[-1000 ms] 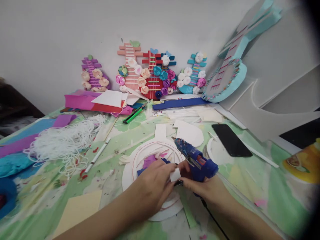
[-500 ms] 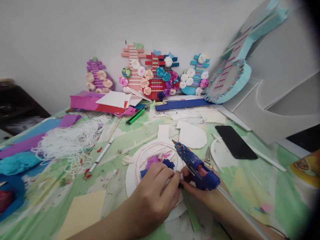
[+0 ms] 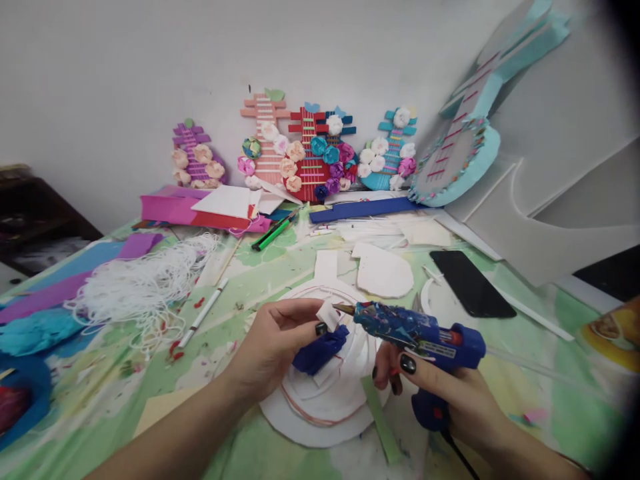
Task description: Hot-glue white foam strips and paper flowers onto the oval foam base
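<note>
Between the thumb and fingers of my left hand (image 3: 280, 340) is a small white piece (image 3: 329, 316). Dark blue crumpled paper (image 3: 320, 352) lies just under those fingers. My right hand (image 3: 430, 380) is closed around the blue glue gun (image 3: 425, 333), whose nozzle points left and meets or nearly meets the white piece. Beneath both hands rests a round white cutout (image 3: 320, 427) with a reddish ring line and a short neck (image 3: 327, 265). A green strip (image 3: 383, 423) crosses its right edge.
Small decorated guitars (image 3: 310, 153) line the wall, a large turquoise one (image 3: 465, 153) at right. Tangled white cord (image 3: 145, 287) and a white pen (image 3: 204, 313) lie left. A black phone (image 3: 471, 283), a white cutout (image 3: 384, 270) and a green cutter (image 3: 271, 235) are also there.
My hands have moved apart. The left has risen with the white piece, and the glue gun has turned more level, its nozzle at that piece. More of the round cutout shows.
</note>
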{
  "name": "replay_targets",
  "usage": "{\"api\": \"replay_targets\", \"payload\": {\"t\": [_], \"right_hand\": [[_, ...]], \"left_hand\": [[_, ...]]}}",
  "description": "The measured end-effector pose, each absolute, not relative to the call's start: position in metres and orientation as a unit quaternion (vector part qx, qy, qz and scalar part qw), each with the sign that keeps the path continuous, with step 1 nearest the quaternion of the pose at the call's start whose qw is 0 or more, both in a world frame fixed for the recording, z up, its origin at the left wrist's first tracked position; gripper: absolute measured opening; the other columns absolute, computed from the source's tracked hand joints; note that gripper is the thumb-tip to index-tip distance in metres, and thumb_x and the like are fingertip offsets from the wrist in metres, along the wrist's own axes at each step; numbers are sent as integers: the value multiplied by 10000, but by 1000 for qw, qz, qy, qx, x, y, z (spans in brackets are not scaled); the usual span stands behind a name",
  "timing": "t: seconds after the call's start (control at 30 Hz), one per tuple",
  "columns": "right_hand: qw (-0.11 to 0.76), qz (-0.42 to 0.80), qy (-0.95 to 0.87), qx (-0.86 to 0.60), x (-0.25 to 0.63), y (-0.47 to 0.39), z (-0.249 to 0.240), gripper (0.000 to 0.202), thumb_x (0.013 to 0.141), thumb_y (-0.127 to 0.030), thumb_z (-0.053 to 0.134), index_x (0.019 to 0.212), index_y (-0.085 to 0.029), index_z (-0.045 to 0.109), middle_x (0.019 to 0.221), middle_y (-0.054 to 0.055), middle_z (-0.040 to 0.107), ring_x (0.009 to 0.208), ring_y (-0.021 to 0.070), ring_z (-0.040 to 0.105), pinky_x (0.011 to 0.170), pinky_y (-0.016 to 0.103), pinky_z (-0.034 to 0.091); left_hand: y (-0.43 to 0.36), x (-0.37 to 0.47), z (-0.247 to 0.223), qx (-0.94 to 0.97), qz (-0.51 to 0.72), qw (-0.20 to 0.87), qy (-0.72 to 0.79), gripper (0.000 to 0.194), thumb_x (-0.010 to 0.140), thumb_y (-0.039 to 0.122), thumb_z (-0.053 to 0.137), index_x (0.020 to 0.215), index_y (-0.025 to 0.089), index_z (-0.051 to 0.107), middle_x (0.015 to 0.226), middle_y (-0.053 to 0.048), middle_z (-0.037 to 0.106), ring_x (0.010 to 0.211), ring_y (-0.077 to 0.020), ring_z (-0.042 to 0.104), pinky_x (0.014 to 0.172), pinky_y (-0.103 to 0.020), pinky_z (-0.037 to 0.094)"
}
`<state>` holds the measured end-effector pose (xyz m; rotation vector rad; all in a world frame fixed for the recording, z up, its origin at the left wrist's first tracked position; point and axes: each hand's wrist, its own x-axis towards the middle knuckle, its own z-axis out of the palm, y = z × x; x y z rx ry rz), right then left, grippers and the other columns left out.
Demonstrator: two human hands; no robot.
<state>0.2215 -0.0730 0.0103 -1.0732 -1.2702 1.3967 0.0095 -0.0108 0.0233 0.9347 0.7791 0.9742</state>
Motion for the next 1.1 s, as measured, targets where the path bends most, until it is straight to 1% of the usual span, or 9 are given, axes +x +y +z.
{"api": "replay_targets", "payload": {"t": [0.1, 0.2, 0.33, 0.47, 0.63, 0.8, 0.9, 1.0, 1.1], "right_hand": [[468, 588, -498, -433, 221, -73, 13, 314, 700, -478, 685, 689, -165, 664, 693, 85, 653, 638, 186, 568, 618, 320, 483], [484, 594, -471, -437, 219, -75, 17, 289, 658, -455, 724, 647, -173, 664, 628, 54, 617, 617, 175, 567, 619, 313, 500], [472, 581, -454, -483, 219, -77, 18, 342, 625, -489, 738, 636, -157, 661, 605, 54, 602, 568, 163, 542, 554, 296, 481], [461, 575, -435, -517, 218, -79, 18, 374, 607, -517, 742, 610, -156, 646, 603, 42, 569, 577, 156, 519, 541, 280, 450], [494, 572, -391, -525, 214, -80, 23, 354, 540, -466, 808, 723, -194, 677, 581, -8, 545, 518, 120, 462, 518, 255, 435], [483, 557, -421, -528, 215, -79, 24, 369, 569, -514, 775, 701, -181, 682, 527, -3, 512, 497, 125, 445, 485, 263, 425], [483, 544, -437, -530, 215, -78, 22, 346, 569, -515, 774, 633, -191, 671, 528, 14, 539, 513, 146, 487, 493, 277, 445], [498, 535, -429, -530, 212, -78, 21, 306, 585, -486, 774, 603, -199, 669, 571, 33, 595, 633, 205, 582, 591, 316, 498], [523, 523, -406, -537, 211, -76, 21, 293, 586, -471, 782, 648, -200, 690, 655, 40, 645, 709, 215, 610, 658, 320, 511]], "left_hand": [[-12, 10, 21, 425, 439, 714, 341, 240, 613, 155, 786, 849, 143, 741, 832, -83, 738, 751, -171, 680, 682, -226, 526], [-12, 10, 20, 425, 445, 719, 324, 224, 634, 140, 774, 855, 161, 746, 816, -64, 740, 730, -147, 677, 680, -206, 522], [-13, 9, 23, 436, 434, 725, 310, 236, 669, 125, 743, 902, 162, 745, 830, -63, 738, 748, -146, 675, 688, -202, 522], [-13, 10, 26, 436, 429, 724, 320, 263, 668, 123, 736, 929, 154, 741, 864, -72, 737, 770, -155, 673, 702, -210, 524], [-11, 11, 28, 427, 442, 714, 335, 242, 642, 156, 757, 884, 144, 746, 862, -79, 739, 750, -164, 676, 698, -228, 533], [-12, 10, 29, 434, 444, 708, 337, 260, 644, 171, 755, 902, 143, 743, 880, -82, 736, 802, -174, 673, 736, -233, 529], [-11, 10, 30, 430, 449, 699, 353, 275, 638, 181, 761, 909, 143, 740, 894, -86, 735, 797, -171, 671, 732, -232, 523], [-7, 8, 28, 425, 470, 676, 377, 300, 617, 207, 772, 910, 148, 735, 1011, -89, 712, 830, -188, 664, 744, -266, 522], [4, -1, 23, 468, 494, 590, 435, 300, 606, 250, 777, 889, 162, 725, 936, -68, 723, 799, -194, 658, 741, -301, 511]]}}
